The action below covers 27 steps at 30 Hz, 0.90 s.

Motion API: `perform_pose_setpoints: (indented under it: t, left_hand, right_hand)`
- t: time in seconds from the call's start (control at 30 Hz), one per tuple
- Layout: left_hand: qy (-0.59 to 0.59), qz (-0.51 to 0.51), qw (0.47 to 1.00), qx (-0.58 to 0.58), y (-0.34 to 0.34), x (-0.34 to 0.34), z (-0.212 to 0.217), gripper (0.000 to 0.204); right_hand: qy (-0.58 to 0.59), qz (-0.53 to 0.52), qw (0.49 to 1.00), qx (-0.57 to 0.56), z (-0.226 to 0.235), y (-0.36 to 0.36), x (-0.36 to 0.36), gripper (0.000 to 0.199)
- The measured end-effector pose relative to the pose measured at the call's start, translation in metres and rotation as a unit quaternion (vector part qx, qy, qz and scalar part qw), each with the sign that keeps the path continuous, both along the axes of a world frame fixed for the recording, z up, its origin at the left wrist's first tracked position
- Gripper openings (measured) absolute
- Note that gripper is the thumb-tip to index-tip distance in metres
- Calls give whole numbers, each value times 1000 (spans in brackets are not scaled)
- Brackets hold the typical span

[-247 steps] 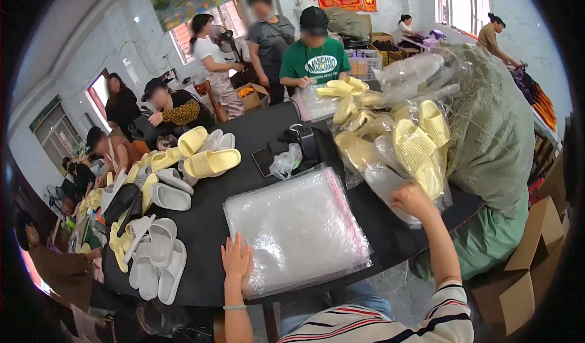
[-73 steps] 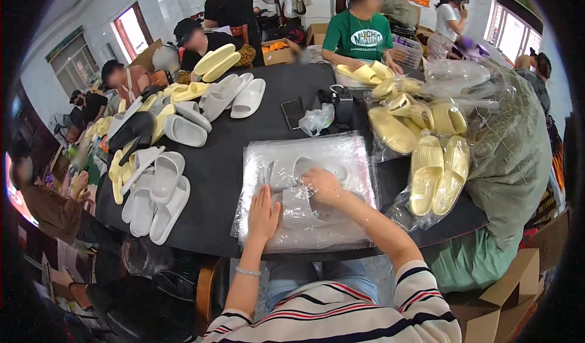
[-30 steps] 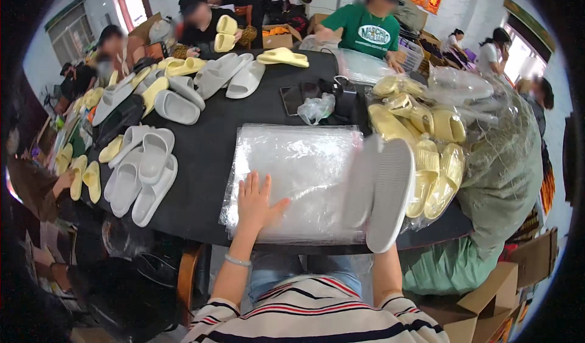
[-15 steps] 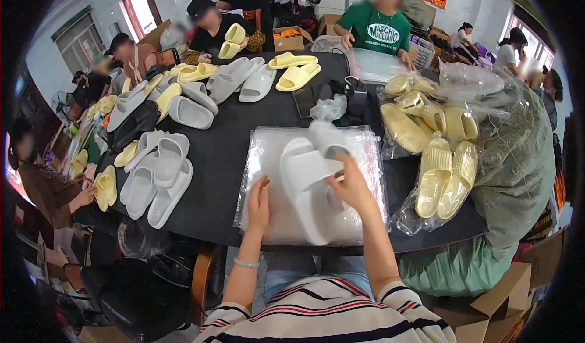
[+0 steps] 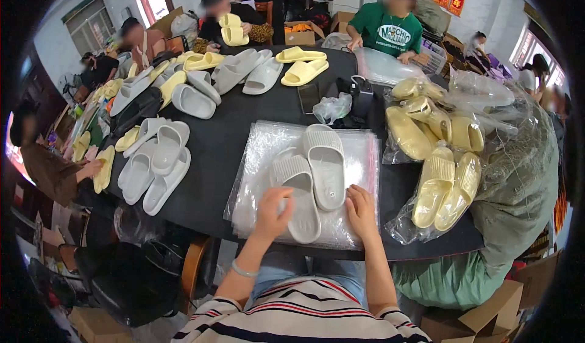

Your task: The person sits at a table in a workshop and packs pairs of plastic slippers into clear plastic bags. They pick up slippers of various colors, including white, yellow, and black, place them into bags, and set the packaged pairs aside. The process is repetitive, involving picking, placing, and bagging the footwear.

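A pair of light grey slippers lies on a stack of clear plastic bags (image 5: 244, 187) in front of me. The left slipper (image 5: 303, 224) sits nearer and tilts a little; the right slipper (image 5: 329, 181) is farther off, and their sides touch. My left hand (image 5: 274, 214) is closed over the outer edge of the left slipper, just behind its ribbed strap, its fingers curled. My right hand (image 5: 362, 212) rests open on the bags beside the right slipper's heel, holding nothing.
More grey slippers (image 5: 160, 163) and yellow slippers (image 5: 304, 73) spread over the left and far table. Bagged yellow slippers (image 5: 448, 187) lie at the right, beside a big green sack (image 5: 518, 166). A black box-like device (image 5: 361, 96) stands beyond the bags. A co-worker in green (image 5: 390, 32) sits opposite.
The grey slippers, blurred and lifted before, now lie side by side on the bags. My right hand has let go and dropped to the right; my left hand has come onto the left slipper.
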<state>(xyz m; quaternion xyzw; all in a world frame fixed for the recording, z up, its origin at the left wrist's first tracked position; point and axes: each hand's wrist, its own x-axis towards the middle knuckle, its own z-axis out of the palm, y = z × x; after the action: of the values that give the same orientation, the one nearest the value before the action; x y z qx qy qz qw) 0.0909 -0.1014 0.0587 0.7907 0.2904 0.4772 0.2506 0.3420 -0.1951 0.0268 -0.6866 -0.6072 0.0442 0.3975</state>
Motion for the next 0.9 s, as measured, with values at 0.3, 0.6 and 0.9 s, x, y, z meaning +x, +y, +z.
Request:
perform_pose_setpoints:
  t: [0.3, 0.6, 0.9]
  left_hand:
    - [156, 10, 983, 93, 38, 61, 27, 39]
    - [300, 78, 950, 41, 53, 79, -4, 51]
    - [186, 76, 978, -54, 55, -9, 40, 42]
  right_hand:
    - [26, 0, 1000, 6, -1, -2, -1, 37]
    - [18, 1, 1000, 19, -7, -2, -1, 35]
    - [16, 3, 1000, -24, -3, -3, -2, 37]
